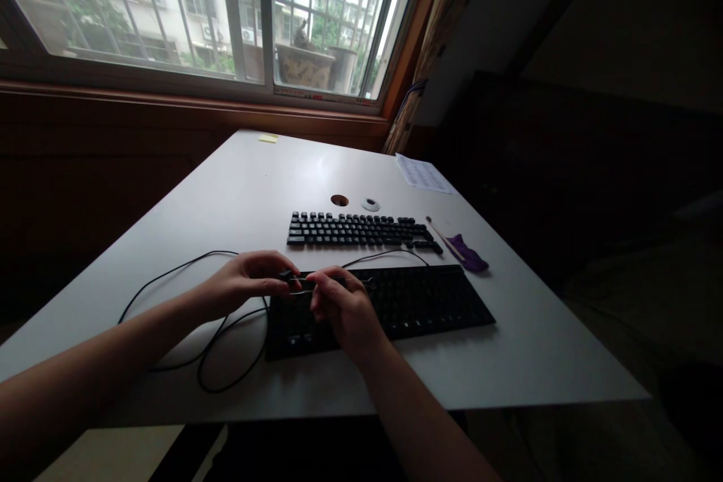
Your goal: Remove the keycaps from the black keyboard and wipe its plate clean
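Observation:
My left hand (248, 282) pinches a small black keycap (287, 276) above the left part of a black keyboard (434, 309). Close beside it, my right hand (346, 307) is closed around a thin wire keycap puller (301, 292). The puller's wire prongs reach left to the keycap; whether they are hooked on it I cannot tell. Its other end sticks out to the right of my fingers. Dark shade hides much of the keyboard's surface, though a few keys show along its near edge. Behind it, black keycaps (361, 230) lie in rows like a keyboard layout.
A black cable (231, 389) loops over the white desk (542, 361) on the left. At right lie a slim brush (443, 239) and a purple cloth (468, 253). Farther back are a cable hole (340, 200), a white ring (370, 204), a printed sheet (423, 174) and yellow notes (268, 138).

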The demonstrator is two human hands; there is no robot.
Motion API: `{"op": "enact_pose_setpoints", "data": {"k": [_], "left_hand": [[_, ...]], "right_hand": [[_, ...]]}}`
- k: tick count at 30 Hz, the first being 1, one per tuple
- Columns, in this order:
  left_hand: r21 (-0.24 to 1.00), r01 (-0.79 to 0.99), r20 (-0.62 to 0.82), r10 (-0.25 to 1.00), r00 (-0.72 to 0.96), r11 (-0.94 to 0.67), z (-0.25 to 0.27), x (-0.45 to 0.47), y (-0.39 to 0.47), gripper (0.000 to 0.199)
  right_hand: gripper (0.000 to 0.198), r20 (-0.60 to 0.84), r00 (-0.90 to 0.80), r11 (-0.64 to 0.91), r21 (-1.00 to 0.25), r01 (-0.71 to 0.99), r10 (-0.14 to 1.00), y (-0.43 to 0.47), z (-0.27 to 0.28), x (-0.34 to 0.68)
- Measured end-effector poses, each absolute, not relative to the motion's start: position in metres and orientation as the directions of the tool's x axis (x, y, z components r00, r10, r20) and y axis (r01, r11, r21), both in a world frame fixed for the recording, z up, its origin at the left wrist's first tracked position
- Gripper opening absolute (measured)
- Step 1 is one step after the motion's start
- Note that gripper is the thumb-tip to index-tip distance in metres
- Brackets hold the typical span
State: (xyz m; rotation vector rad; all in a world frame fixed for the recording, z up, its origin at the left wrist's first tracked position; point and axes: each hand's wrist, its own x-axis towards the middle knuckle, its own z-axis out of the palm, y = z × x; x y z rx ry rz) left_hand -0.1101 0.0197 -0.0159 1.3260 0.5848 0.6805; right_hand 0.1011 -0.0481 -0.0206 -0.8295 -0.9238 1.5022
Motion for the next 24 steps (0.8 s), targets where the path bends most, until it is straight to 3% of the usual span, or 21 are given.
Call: {"op": "enact_pose_setpoints", "data": {"k": [3,8,12,15,20,24], "left_hand": [[0.991,-0.123,0.041,0.739,0.672,0.057,-0.017,-0.110,0.022,0.022],[0.978,-0.121,0.208,0.732,0.648,-0.170,-0.014,-0.111,0.026,0.018],[0.980,-0.062,0.188,0.780,0.597,-0.189,-0.013,-0.112,0.027,0.017],[0.989,-0.050,0.145,0.834,0.532,-0.140,-0.014,-0.111,0.029,0.022],[0.992,-0.046,0.125,0.889,0.440,-0.117,-0.019,-0.109,0.035,0.032],[0.994,0.011,0.095,0.901,0.423,-0.110,-0.023,-0.114,0.042,0.031]], "right_hand": [[0.017,0.007,-0.104,-0.041,-0.892,-0.450,0.995,-0.048,-0.021,0.102],[0.018,-0.004,-0.031,-0.017,-0.904,-0.427,1.000,-0.048,-0.020,0.103],[0.024,0.027,0.110,0.063,-0.941,-0.334,0.994,-0.047,-0.024,0.103],[0.028,0.083,0.179,0.121,-0.970,-0.212,0.980,-0.047,-0.026,0.105],[0.030,0.145,0.140,0.135,-0.988,0.076,0.980,-0.049,-0.019,0.113],[0.029,0.268,0.080,0.217,-0.895,0.390,0.960,-0.048,-0.010,0.133]]}}
